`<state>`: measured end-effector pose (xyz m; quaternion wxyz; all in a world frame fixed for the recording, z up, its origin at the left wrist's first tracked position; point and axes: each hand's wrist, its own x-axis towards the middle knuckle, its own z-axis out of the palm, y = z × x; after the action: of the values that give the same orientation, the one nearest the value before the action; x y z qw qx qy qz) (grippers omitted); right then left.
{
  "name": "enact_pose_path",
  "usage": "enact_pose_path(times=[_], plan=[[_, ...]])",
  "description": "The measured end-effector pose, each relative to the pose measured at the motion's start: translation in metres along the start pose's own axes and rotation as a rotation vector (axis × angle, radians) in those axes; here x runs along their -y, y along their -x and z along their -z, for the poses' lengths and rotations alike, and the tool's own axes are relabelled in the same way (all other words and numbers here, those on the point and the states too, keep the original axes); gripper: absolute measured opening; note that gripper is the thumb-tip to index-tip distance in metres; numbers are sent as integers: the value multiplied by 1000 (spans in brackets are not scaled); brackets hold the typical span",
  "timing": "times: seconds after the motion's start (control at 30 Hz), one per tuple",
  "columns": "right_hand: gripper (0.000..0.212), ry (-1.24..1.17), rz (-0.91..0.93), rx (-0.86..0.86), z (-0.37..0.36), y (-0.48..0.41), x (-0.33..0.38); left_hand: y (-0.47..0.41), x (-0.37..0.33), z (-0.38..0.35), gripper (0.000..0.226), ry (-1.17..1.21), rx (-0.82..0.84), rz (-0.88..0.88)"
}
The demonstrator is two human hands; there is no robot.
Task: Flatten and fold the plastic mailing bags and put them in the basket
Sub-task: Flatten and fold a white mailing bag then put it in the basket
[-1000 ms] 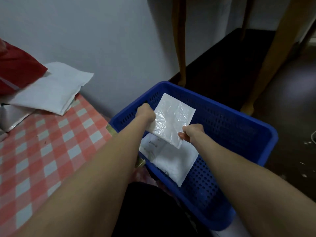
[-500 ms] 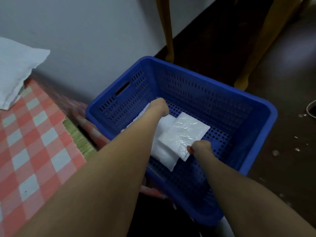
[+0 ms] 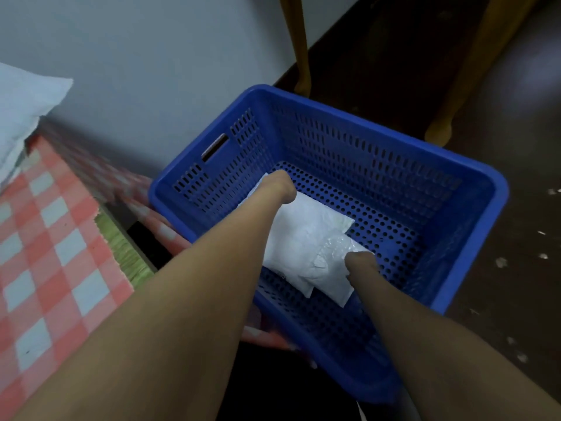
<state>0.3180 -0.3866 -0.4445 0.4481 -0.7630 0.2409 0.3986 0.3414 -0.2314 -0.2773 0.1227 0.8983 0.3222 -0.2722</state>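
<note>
A blue perforated basket (image 3: 394, 132) stands on the floor right of the table. Flat on its bottom lies a larger white mailing bag (image 3: 303, 226). A smaller folded, crinkled mailing bag (image 3: 331, 268) rests on that bag's near right part. My right hand (image 3: 361, 262) is down on the folded bag's right edge, its fingers curled onto it. My left hand (image 3: 280, 188) reaches deeper, at the far left corner of the larger bag and apart from the folded one. The left hand's fingers are hidden behind the wrist.
A table with a red and white checked cloth (image 3: 54, 253) lies at the left, with more white bags (image 3: 21, 110) at its far end by the grey wall. Two wooden furniture legs (image 3: 299, 41) (image 3: 446, 117) stand on the dark floor behind the basket.
Both hands have gone down from above the basket to its bottom. The folded bag, held up in the air a second ago, now lies on the larger bag.
</note>
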Motion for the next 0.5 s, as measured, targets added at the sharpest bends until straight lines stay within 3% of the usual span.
enact_pose_path(times=[0.1, 0.13, 0.23, 0.37, 0.5], plan=[[6, 43, 78, -31, -3, 16, 37, 6, 4, 10, 35, 23, -31, -3], [10, 38, 137, -34, -7, 19, 49, 9, 7, 16, 35, 24, -40, -12], [50, 24, 268, -31, -11, 44, 89, 29, 16, 36, 38, 38, -96, -22], [54, 35, 432, -15, -15, 91, 136, 53, 39, 66, 34, 62, -174, 7], [55, 51, 558, 13, -27, 147, 173, 93, 75, 94, 14, 126, -311, 37]])
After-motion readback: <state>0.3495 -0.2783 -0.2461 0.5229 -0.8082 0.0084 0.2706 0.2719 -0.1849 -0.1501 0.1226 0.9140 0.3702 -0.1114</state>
